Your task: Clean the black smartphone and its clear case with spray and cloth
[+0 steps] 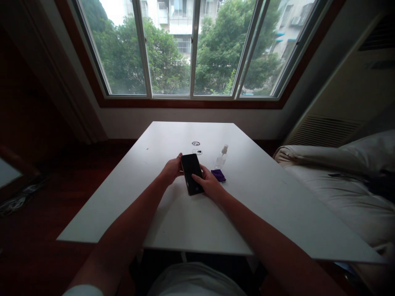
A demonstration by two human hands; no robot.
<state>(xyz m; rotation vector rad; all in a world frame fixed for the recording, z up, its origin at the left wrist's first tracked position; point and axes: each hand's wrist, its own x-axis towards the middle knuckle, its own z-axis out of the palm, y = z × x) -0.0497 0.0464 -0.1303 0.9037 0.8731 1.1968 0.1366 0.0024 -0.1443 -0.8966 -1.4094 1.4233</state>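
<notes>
Currently the left hand (171, 169) and right hand (209, 183) both grasp a black phone (191, 179) lying near the centre of the white table (265, 197). Just beside it sit a purple cloth (218, 175) and a small spray bottle (221, 158).

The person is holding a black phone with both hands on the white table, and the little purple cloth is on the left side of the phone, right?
Not quite. In the head view the purple cloth lies to the right of the black phone, near the small spray bottle. The rest holds: left hand and right hand both hold the phone on the white table.
</notes>
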